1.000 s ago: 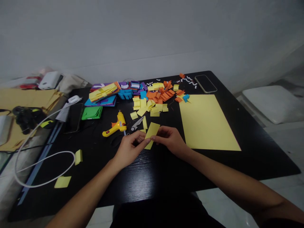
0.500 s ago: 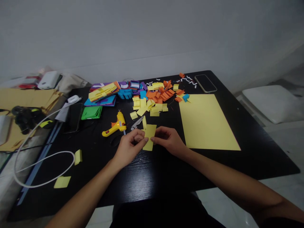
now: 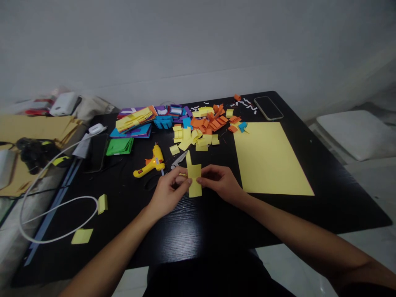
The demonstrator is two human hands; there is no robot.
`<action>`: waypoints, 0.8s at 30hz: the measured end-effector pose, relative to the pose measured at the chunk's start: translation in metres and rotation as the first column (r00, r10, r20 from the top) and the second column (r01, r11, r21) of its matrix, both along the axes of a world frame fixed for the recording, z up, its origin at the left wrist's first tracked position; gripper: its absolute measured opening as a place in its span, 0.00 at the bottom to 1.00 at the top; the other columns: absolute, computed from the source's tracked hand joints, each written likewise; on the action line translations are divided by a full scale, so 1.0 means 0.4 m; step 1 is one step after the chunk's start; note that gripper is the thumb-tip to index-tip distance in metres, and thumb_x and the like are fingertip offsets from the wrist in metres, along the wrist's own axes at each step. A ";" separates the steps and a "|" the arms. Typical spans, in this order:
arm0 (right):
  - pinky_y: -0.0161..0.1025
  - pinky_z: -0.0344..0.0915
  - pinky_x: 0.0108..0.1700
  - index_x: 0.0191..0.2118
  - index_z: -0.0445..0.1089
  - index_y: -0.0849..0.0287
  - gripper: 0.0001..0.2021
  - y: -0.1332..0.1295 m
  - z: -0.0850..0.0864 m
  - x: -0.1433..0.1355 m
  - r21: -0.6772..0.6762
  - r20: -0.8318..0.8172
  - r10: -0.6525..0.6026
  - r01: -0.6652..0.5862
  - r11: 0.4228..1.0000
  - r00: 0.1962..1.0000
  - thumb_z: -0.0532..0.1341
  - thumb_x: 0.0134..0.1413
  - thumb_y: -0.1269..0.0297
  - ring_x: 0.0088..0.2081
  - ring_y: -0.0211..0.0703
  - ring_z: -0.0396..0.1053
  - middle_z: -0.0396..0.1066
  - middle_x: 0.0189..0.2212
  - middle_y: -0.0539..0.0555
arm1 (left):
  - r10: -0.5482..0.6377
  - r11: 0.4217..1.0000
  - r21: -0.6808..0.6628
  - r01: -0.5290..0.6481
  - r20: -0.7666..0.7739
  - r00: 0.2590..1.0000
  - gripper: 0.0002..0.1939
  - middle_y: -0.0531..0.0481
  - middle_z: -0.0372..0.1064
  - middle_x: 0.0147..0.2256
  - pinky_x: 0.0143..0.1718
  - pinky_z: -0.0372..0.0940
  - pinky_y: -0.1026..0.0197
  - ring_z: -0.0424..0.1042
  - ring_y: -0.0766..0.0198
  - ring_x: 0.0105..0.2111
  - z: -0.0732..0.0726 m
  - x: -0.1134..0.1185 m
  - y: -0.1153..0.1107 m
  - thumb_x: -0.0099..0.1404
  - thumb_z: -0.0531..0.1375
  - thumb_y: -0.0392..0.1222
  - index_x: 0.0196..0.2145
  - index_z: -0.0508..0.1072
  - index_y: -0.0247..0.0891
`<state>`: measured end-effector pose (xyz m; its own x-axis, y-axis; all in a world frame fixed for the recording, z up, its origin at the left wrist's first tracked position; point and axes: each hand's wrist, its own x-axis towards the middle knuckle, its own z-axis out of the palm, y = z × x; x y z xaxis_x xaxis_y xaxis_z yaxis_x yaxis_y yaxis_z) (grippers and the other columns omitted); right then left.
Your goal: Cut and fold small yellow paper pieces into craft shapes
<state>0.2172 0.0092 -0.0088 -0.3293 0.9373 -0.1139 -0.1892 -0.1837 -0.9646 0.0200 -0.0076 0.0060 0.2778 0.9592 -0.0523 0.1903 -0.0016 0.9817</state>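
A small yellow paper rectangle (image 3: 194, 190) is held upright between my two hands above the black table. My left hand (image 3: 170, 187) pinches its left edge with the thumb in front. On the opposite edge, my right hand (image 3: 220, 181) grips it between thumb and fingers. Just behind the paper lie scissors (image 3: 179, 160), their handles partly hidden by my left hand, beside a narrow yellow paper strip (image 3: 189, 159). To the left rests a yellow glue gun (image 3: 151, 161) with a small orange light on it.
A large yellow sheet (image 3: 272, 161) lies right, with a phone (image 3: 268, 108) behind it. Folded yellow pieces (image 3: 201, 142) and orange pieces (image 3: 210, 123) are heaped at the back. Left are a green paper stack (image 3: 120, 146), a white cable (image 3: 58, 204) and a yellow piece (image 3: 82, 236).
The yellow paper rectangle has turned from a slight tilt to nearly upright and shifted a little left. Both hands keep hold of it and have barely moved.
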 end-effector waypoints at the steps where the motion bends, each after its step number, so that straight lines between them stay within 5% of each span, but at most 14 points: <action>1: 0.38 0.71 0.37 0.33 0.78 0.58 0.12 0.000 0.001 0.000 -0.001 -0.004 0.010 -0.010 1.000 1.000 0.76 0.44 0.58 0.30 0.38 0.72 0.77 0.30 0.50 | 0.002 1.000 0.010 -0.002 0.011 1.000 0.06 0.58 0.69 0.22 0.28 0.60 0.68 0.66 0.70 0.23 0.000 0.000 0.000 0.69 0.61 0.42 0.41 0.72 0.37; 14: 0.38 0.72 0.39 0.34 0.81 0.56 0.04 0.001 0.009 0.007 0.038 -0.007 0.006 -0.005 0.999 1.000 0.70 0.50 0.64 0.32 0.39 0.74 0.79 0.31 0.50 | 0.029 1.000 0.000 -0.029 0.135 0.990 0.04 0.53 0.75 0.26 0.26 0.69 0.67 0.73 0.68 0.23 0.028 0.006 0.007 0.63 0.64 0.36 0.37 0.77 0.35; 24: 0.39 0.71 0.43 0.36 0.83 0.55 0.08 -0.002 0.018 0.019 0.082 0.091 0.011 -0.018 0.996 0.996 0.64 0.54 0.66 0.35 0.42 0.76 0.81 0.32 0.51 | -0.019 1.000 0.004 0.018 0.107 0.994 0.06 0.54 0.72 0.24 0.28 0.68 0.66 0.74 0.67 0.24 0.025 -0.005 0.004 0.67 0.60 0.38 0.37 0.77 0.36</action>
<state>0.2249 0.0084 -0.0018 -0.3350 0.9399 -0.0658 -0.0989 -0.1045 -0.9896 0.0178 -0.0061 0.0162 0.2995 0.9539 -0.0186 0.0836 -0.0068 0.9965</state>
